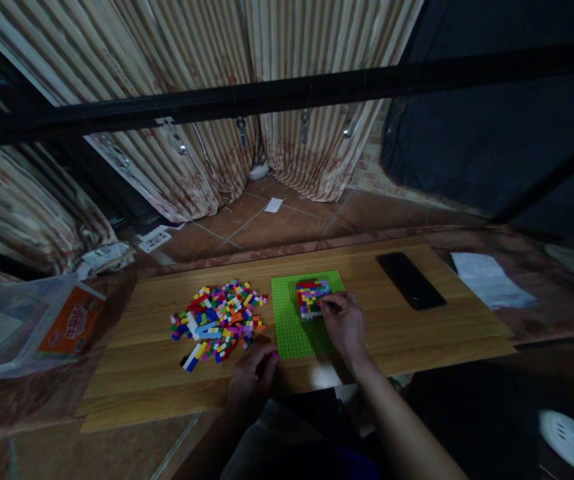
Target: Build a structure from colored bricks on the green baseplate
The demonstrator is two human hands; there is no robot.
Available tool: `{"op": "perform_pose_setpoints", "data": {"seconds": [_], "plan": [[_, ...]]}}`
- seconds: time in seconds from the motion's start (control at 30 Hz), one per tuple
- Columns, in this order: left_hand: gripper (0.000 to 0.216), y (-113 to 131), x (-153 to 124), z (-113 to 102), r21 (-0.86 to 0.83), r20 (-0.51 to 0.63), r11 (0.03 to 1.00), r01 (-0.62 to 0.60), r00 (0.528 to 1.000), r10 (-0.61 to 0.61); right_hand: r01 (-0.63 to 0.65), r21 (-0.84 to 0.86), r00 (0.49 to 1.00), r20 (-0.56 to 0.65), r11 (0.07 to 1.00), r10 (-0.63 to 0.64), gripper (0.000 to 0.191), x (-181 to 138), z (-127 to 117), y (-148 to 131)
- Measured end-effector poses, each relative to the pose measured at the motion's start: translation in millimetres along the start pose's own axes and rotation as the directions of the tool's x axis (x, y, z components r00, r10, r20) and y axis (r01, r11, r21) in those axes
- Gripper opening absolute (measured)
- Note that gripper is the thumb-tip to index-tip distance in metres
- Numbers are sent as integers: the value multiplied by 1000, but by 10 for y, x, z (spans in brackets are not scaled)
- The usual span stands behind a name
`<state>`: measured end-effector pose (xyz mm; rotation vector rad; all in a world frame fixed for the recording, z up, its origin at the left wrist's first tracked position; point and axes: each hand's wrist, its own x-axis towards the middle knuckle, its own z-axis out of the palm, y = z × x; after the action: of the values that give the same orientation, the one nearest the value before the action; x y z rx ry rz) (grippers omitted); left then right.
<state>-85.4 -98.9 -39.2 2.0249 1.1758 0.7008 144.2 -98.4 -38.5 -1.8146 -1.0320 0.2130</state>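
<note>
A green baseplate (289,320) lies on a wooden board (417,340). A small block of stacked bricks in many colours (311,295) stands at the plate's far right part. My right hand (344,325) rests on the plate beside that block, fingers pinched against its right edge, on something I cannot make out. A heap of loose coloured bricks (219,320) lies left of the plate. My left hand (253,375) sits at the heap's near edge by the plate's front left corner, fingers curled round a small pink brick (273,357).
A black phone (411,281) lies on the board to the right. A clear plastic box with an orange label (31,327) stands at the left. White paper (489,279) lies at the right. Curtains and a tiled floor are behind; a black bar crosses above.
</note>
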Motion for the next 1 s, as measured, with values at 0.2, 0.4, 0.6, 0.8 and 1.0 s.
{"op": "perform_pose_setpoints", "data": {"seconds": [0.2, 0.4, 0.6, 0.8, 1.0], "plan": [[18, -21, -9, 9, -8, -3, 1000, -15, 1000, 15, -30, 59, 999, 17, 998, 29, 18, 23, 0, 11], [17, -40, -6, 11, -69, -33, 997, 22, 999, -24, -7, 60, 999, 39, 998, 5, 17, 49, -13, 31], [17, -79, -10, 13, -285, -49, 956, 67, 995, -84, 83, -31, 997, 9, 996, -82, 21, -27, -80, -40], [16, -65, -6, 31, -379, -84, 923, 70, 990, -110, 185, 96, 948, 247, 978, -203, 22, -488, -54, -346], [14, -82, 5, 24, -380, -90, 924, 39, 993, -79, 83, 159, 854, 498, 984, -152, 27, -787, 105, -579]]}}
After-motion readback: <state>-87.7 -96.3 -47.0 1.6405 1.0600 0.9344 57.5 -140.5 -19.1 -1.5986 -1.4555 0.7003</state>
